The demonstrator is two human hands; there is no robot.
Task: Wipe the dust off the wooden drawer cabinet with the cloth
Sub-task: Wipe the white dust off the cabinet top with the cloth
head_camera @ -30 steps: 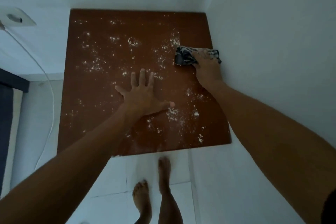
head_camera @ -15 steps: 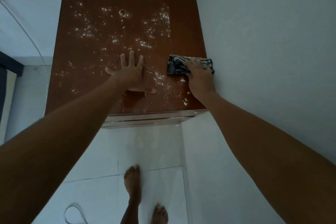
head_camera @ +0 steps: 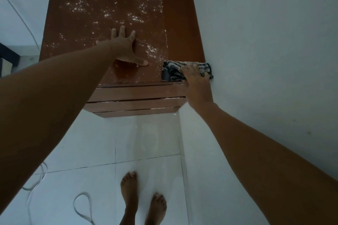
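Cabinet top (head_camera: 179,29), brown wood surface, is carrying white dust (head_camera: 151,51) across its left & middle; the strip by the right wall is looking clean. My left hand (head_camera: 124,47) is lying flat on it, fingers spread. My right hand (head_camera: 196,78) is pressing the striped cloth (head_camera: 172,71) at the front right corner. Tiled floor (head_camera: 150,142) is carrying my bare feet (head_camera: 129,190) & a looped white cable (head_camera: 82,206).
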